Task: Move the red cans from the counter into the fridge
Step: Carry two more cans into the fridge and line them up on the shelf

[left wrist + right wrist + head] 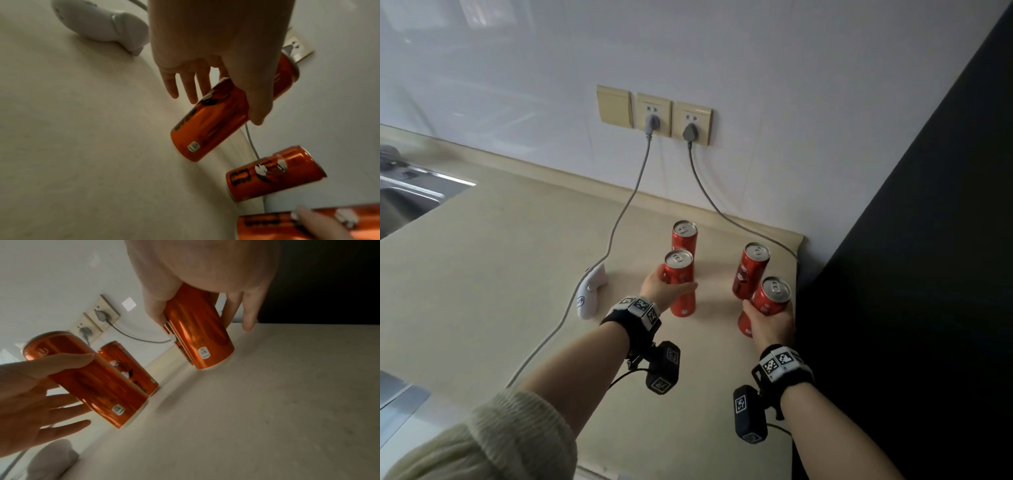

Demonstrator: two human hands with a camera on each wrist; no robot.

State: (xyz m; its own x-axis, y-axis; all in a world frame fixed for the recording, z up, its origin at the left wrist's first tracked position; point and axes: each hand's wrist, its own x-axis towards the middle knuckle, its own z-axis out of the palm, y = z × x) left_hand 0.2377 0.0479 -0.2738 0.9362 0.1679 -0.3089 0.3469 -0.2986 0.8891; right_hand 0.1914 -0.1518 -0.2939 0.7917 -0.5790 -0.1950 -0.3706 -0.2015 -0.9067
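Note:
Four tall red cans stand on the beige counter point(500, 274). My left hand point(671, 284) reaches round the near-left can point(683, 301): the thumb lies across its front and the fingers point(185, 87) are spread straight along its far side. In the left wrist view the left hand point(222, 104) straddles this can point(205, 129). My right hand point(767, 318) grips the near-right can point(772, 296) by its lower half, thumb one side, fingers the other, as the right wrist view shows of this hand point(201, 321) and can point(205, 345). The back-left can point(684, 236) and back-right can point(750, 270) stand free.
A tall dark panel point(928, 257) rises just right of the counter's end. A white handheld device point(592, 291) with a grey cable lies left of the cans. Two plugs sit in the wall sockets point(671, 116). A steel sink point(410, 198) is at the far left.

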